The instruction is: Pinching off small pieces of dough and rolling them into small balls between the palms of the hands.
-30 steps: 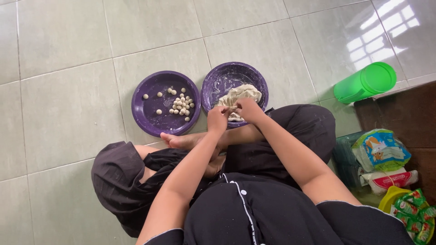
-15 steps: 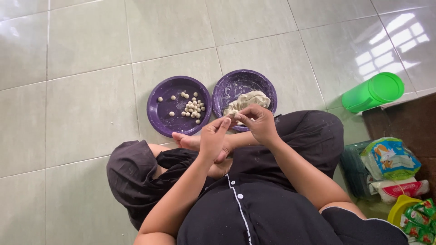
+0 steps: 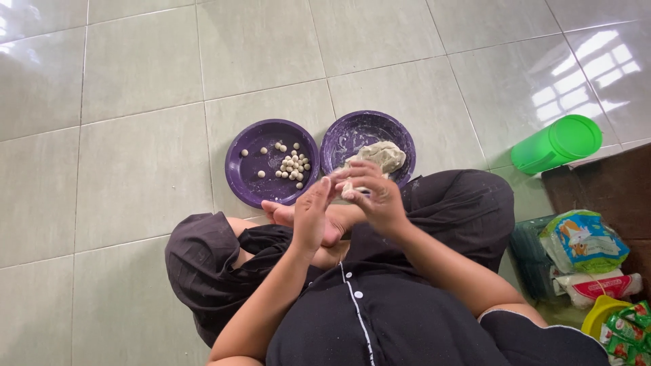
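Head view: the left hand (image 3: 310,215) and right hand (image 3: 371,193) meet palm to palm, pressed on a small dough bit (image 3: 347,190) that barely shows between them. The dough lump (image 3: 381,156) lies in the right plate (image 3: 349,132), at twelve o'clock from the right hand, which is nearer. The balls (image 3: 291,165) sit on the left plate (image 3: 247,179), at eleven o'clock from the left hand.

The floor tiles (image 3: 135,169) are looking glossy and glazed, bouncing window light at 1 o'clock. Both purple plates (image 3: 247,179) are reading as smooth plastic, the right one dusted with flour. The green container (image 3: 556,142) at 3 o'clock is shiny plastic, the dough lump (image 3: 383,154) is looking matt and rough, the black clothes (image 3: 407,318) are soft matt cloth
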